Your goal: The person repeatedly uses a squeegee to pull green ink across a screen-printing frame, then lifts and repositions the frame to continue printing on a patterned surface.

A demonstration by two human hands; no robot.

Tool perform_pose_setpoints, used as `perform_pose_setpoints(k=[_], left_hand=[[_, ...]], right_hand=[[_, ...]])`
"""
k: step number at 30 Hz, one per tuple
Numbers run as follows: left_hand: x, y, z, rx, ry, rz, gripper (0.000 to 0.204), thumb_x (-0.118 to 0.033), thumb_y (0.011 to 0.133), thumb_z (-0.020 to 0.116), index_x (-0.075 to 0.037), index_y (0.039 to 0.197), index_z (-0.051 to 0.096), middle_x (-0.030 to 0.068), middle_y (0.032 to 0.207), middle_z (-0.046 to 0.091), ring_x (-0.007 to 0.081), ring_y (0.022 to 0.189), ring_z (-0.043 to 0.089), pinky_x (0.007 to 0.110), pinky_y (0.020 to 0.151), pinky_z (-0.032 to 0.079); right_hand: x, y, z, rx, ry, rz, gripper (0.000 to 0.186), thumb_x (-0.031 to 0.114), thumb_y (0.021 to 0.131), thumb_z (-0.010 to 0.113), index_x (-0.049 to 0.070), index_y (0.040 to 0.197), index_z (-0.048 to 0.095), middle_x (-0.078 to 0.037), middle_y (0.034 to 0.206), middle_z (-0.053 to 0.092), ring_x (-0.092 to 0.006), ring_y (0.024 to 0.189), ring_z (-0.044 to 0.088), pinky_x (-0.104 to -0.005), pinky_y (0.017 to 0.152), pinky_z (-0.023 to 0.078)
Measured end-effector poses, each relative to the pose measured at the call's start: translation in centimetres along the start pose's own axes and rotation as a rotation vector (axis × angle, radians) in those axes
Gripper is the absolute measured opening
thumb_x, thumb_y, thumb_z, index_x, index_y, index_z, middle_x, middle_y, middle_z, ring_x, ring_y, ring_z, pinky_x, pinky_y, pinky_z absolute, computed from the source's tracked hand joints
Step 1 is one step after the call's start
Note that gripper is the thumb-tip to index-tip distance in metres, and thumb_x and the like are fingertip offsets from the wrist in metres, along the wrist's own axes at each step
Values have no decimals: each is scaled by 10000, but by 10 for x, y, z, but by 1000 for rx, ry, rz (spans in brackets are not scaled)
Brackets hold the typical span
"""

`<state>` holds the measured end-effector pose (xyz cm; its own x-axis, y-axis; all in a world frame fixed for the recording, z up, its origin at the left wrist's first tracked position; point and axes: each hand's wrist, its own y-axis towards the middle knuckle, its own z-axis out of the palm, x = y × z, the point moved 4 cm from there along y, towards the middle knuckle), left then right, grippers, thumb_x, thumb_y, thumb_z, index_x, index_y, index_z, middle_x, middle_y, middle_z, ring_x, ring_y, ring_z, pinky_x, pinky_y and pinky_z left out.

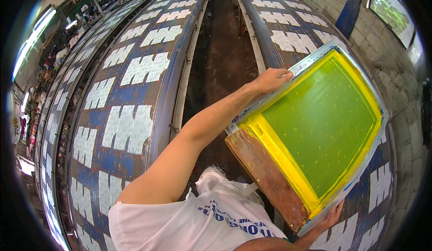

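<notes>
A large screen-printing frame point(324, 120) is between my two hands, with green mesh and a yellow taped border inside a pale rim. My left hand point(272, 80), its arm stretched forward, is closed over the frame's far left edge. Low on the right side, my right hand point(332, 217) grips the near edge, its fingers partly hidden by the frame. A stained brown board point(267, 174) runs along the frame's side nearest my body. The frame is slanted over the right-hand table point(310, 21), covering part of it. I cannot tell whether it touches the tabletop.
White cut fabric pieces point(128, 127) lie in rows on the long tables to both sides. A narrow dark aisle point(225, 48) runs between them. Beyond the right table stand a block wall point(375, 35) and a leaning blue panel point(350, 12). Another long table point(54, 111) stands far left.
</notes>
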<state>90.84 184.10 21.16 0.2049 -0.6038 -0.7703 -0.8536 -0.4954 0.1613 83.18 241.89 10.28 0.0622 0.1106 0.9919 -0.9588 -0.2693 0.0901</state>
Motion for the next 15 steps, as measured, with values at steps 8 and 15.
perform_pose_setpoints(k=[8, 15], left_hand=[[133, 130, -82, 11, -11, 69, 555, -512, 1097, 494, -91, 1426, 643, 221, 1356, 690, 388, 1247, 661, 490, 1085, 494], [248, 237, -185, -31, 73, 145, 641, -561, 1004, 629, -73, 1421, 641, 222, 1366, 683, 394, 1271, 650, 478, 1108, 484]], right_hand=[[-28, 101, 170, -18, -54, -22, 715, 269, 1011, 548, -80, 1605, 357, -236, 1583, 471, -343, 1417, 507, -449, 1187, 390], [-34, 171, 334, -45, -85, -34, 721, 285, 1006, 539, -78, 1604, 362, -239, 1587, 465, -347, 1412, 513, -454, 1180, 399]])
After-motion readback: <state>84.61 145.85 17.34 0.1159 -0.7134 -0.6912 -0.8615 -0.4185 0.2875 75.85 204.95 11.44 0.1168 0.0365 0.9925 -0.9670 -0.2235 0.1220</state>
